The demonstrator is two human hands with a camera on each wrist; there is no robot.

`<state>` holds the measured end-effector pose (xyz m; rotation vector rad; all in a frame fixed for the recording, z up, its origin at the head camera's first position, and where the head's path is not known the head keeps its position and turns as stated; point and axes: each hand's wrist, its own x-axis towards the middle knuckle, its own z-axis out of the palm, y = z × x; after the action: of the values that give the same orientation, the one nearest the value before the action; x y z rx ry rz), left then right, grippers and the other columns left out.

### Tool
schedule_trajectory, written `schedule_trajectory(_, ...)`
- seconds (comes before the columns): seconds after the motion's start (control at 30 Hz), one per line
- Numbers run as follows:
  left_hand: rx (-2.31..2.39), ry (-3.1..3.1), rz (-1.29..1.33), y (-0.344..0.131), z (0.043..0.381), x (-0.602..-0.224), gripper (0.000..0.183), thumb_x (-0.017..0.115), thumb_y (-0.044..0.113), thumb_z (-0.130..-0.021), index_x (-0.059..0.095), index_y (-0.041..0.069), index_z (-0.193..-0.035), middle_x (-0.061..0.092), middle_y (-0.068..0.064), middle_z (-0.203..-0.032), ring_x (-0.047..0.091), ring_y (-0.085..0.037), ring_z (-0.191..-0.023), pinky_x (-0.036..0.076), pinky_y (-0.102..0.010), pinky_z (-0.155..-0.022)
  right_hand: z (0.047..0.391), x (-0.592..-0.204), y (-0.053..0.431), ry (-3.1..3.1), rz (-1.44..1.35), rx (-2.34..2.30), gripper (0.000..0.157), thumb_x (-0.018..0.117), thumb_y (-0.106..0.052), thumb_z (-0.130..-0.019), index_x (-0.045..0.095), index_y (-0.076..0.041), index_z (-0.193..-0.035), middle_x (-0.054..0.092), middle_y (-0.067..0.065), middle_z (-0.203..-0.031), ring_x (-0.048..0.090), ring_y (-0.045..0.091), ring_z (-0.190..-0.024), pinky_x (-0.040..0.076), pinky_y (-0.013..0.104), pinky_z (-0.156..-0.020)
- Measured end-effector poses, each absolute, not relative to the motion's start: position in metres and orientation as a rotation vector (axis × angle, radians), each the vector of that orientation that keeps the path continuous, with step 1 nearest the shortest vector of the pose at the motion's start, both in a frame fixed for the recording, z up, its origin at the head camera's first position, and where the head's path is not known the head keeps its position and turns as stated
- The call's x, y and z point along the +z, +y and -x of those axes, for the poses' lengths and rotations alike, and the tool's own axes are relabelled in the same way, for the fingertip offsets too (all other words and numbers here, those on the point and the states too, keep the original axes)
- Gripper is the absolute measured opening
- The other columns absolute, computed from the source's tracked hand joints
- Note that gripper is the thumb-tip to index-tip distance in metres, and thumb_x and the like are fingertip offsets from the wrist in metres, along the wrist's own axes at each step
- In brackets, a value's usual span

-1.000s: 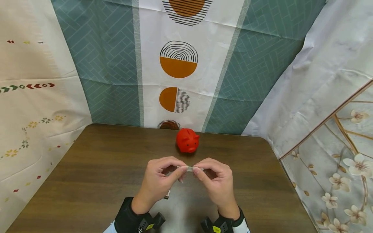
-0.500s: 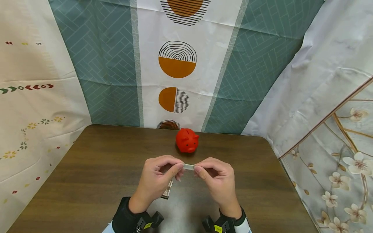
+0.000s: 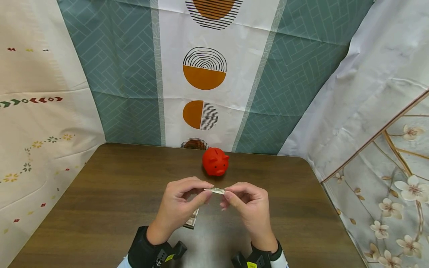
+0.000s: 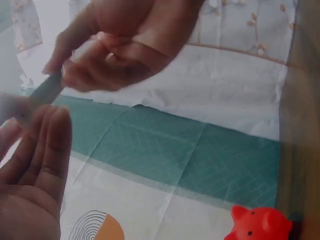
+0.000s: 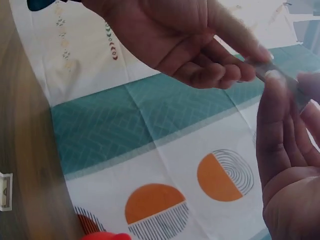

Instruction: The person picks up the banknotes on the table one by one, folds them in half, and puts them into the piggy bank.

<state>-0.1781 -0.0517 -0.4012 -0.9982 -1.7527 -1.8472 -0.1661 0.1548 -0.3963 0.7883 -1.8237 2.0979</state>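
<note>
One narrow folded banknote (image 3: 218,191), pale with faint print, raised above the tabletop and spanning the gap between two bare hands. Left hand (image 3: 182,199): thumb and index finger pinch one end. Right hand (image 3: 249,203): thumb and index finger pinch the other end; the hands stand apart, joined only by the note.

One second banknote (image 3: 191,219), lying slantwise on the table, partly hidden by the left hand (its bordered edge also shows in the right wrist view).

One red piggy bank (image 3: 215,162), upright near the far edge, beyond the note, snout toward the person, slot on top.

One brown wood-grain table (image 3: 100,204), corners rounded. Black wristbands, left (image 3: 145,247) and right (image 3: 273,257).

Hangings: teal-and-white cloth (image 3: 127,74) with orange circles behind; cream embroidered cloth (image 3: 40,123), left; white floral cloth (image 3: 365,149), right.
</note>
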Motion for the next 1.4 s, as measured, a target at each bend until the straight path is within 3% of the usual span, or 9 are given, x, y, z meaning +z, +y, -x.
schedule_trajectory(0.13, -1.904, -1.808, 0.959, -0.049, 0.176, -0.402, 0.024, 0.076, -0.009, -0.086, 0.074, 0.003, -0.106, 0.073, -0.011, -0.09, 0.062, -0.013, -0.077, 0.059, -0.023, -0.066, 0.167, -0.397, 0.155, -1.793, -0.844, 2.026, 0.022, 0.07, 0.018, -0.085, 0.072, 0.006, -0.104, 0.073, 0.004, -0.092, 0.071, 0.018, -0.071, 0.063, 0.034, -0.063)
schedule_trajectory(0.43, -1.823, -1.722, 1.045, -0.041, 0.176, -0.405, 0.026, 0.075, -0.013, -0.085, 0.074, 0.003, -0.105, 0.073, -0.013, -0.091, 0.064, -0.014, -0.079, 0.058, -0.024, -0.063, 0.175, -0.401, 0.151, -1.709, -1.063, 1.868, 0.039, 0.072, 0.026, -0.076, 0.074, 0.004, -0.108, 0.076, 0.012, -0.097, 0.071, 0.019, -0.085, 0.06, 0.028, -0.064)
schedule_trajectory(0.93, -1.68, -1.694, 1.075, -0.045, 0.178, -0.403, 0.029, 0.079, -0.012, -0.08, 0.077, 0.004, -0.105, 0.076, -0.011, -0.088, 0.066, -0.012, -0.074, 0.057, -0.021, -0.062, 0.174, -0.401, 0.153, -1.714, -1.094, 1.867, 0.038, 0.069, 0.026, -0.078, 0.074, 0.003, -0.108, 0.073, 0.014, -0.093, 0.069, 0.019, -0.072, 0.061, 0.029, -0.061)
schedule_trajectory(1.4, -1.671, -1.752, 1.069, -0.051, 0.179, -0.4, 0.026, 0.077, -0.009, -0.084, 0.077, 0.003, -0.106, 0.076, -0.009, -0.089, 0.064, -0.01, -0.074, 0.055, -0.02, -0.06, 0.174, -0.401, 0.156, -1.736, -1.065, 1.853, 0.036, 0.069, 0.025, -0.08, 0.074, 0.003, -0.108, 0.071, 0.014, -0.088, 0.067, 0.019, -0.067, 0.06, 0.029, -0.057)
